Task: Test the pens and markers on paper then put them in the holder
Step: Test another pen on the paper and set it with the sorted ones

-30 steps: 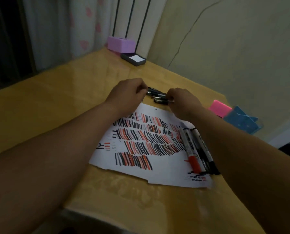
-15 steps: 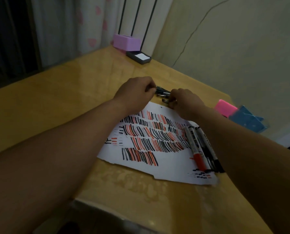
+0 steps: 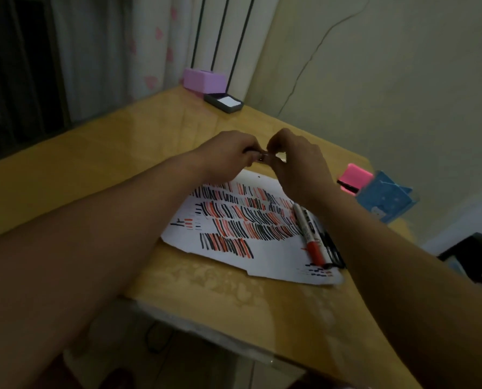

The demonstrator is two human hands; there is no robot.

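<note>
Pinching a pen (image 3: 262,158) betw. curled fingers, left hand (image 3: 225,155) & right hand (image 3: 298,164) meet at 12 o'clock of paper (image 3: 276,256). Markers (image 3: 308,234) lie on it at 3 o'clock.

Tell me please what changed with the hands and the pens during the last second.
The left hand and the right hand moved together until their fingertips nearly meet. Both pinch a pen, and only a short dark part of it shows between them. The markers, the paper and the blue container stayed in place.
</note>
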